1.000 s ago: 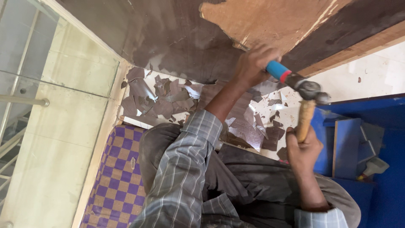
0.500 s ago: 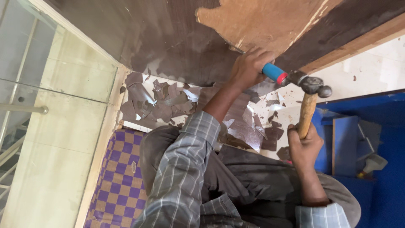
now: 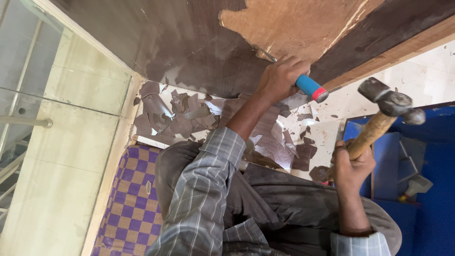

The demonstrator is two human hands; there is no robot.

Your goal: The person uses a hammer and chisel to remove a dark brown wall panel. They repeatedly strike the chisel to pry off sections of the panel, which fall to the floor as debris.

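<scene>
Overhead runs a dark laminated panel (image 3: 180, 42), with a large bare brown patch (image 3: 294, 23) where the dark skin is gone and raw board shows. Below it, a pale floor (image 3: 327, 128) is strewn with torn dark laminate scraps (image 3: 185, 118), lying loose between the glass partition (image 3: 61, 95) on one side and a blue box (image 3: 393, 161) on the other. That blue box stands open toward the camera; in its compartments lie a few grey tools, too small to tell apart. The left hand (image 3: 282, 78) is wrapped tight around a chisel (image 3: 303, 83) with a blue and red handle, its metal tip pressed against the edge of the bare patch. The right hand (image 3: 353, 166) is clenched on the wooden shaft of a hammer (image 3: 386, 111), whose steel head sits raised, just beside the chisel's butt but apart from it. A purple checked cloth (image 3: 130, 199) lies under the person's knees.
</scene>
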